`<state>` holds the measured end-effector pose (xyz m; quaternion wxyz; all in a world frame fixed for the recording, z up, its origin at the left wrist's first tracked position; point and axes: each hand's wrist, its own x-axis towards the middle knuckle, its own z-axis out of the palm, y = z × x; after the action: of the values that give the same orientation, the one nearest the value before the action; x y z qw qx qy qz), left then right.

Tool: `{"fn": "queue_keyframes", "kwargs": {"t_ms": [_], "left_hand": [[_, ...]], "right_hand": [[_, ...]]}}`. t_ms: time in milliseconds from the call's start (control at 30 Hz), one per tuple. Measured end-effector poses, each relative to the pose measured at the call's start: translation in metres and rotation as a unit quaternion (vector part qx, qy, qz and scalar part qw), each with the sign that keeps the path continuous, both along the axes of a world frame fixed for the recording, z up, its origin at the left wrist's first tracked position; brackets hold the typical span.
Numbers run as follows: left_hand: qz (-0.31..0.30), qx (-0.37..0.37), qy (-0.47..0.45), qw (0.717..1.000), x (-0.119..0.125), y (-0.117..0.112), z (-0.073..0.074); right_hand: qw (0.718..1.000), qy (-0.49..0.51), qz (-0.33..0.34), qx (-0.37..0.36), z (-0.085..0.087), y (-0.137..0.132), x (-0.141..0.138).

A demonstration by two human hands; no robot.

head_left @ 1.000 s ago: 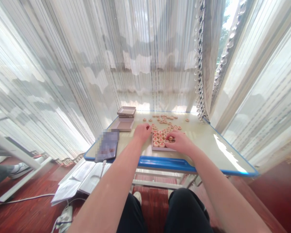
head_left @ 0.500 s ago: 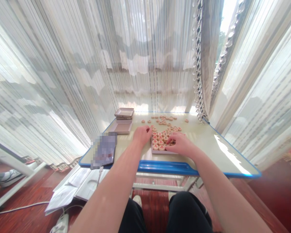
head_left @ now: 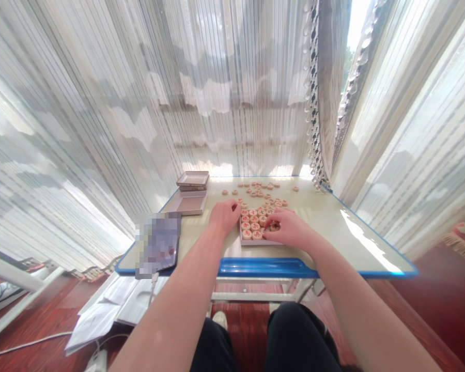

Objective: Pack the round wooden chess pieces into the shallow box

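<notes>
A shallow box [head_left: 245, 243] with a pale rim stands near the table's front edge. Round wooden Chinese chess pieces [head_left: 256, 227] with red and black characters lie in it in rows. My right hand [head_left: 290, 228] reaches over the box from the right, thumb and fingers bent around a Chinese chess piece [head_left: 265, 231] in the front part; the hand hides the box's right side. My left hand [head_left: 225, 214] rests at the box's left edge with curled fingers. Whatever those fingers hold, if anything, is hidden.
More loose chess pieces [head_left: 259, 194] are scattered behind the box. At the back left are stacked trays [head_left: 192, 179] and an open tray [head_left: 191, 203]. A tablet-like device [head_left: 165, 240], partly blurred, lies front left with a cable. Papers [head_left: 96, 315] sit below the table [head_left: 333, 243].
The view has shifted slightly. My right fingers have opened a little around the piece at the front of the box. My left hand stays at the box's left edge.
</notes>
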<state>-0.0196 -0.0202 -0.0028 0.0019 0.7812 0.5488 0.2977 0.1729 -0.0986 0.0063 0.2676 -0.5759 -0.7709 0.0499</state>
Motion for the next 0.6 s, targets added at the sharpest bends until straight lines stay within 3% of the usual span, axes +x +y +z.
{"fn": "queue_keyframes", "kwargs": {"t_ms": [600], "left_hand": [[-0.005,-0.003,0.021,1.0,0.0009,-0.0034,0.0028]], "right_hand": [[1.0,-0.012,0.002,-0.01,-0.0004,0.0053,-0.0018]]}}
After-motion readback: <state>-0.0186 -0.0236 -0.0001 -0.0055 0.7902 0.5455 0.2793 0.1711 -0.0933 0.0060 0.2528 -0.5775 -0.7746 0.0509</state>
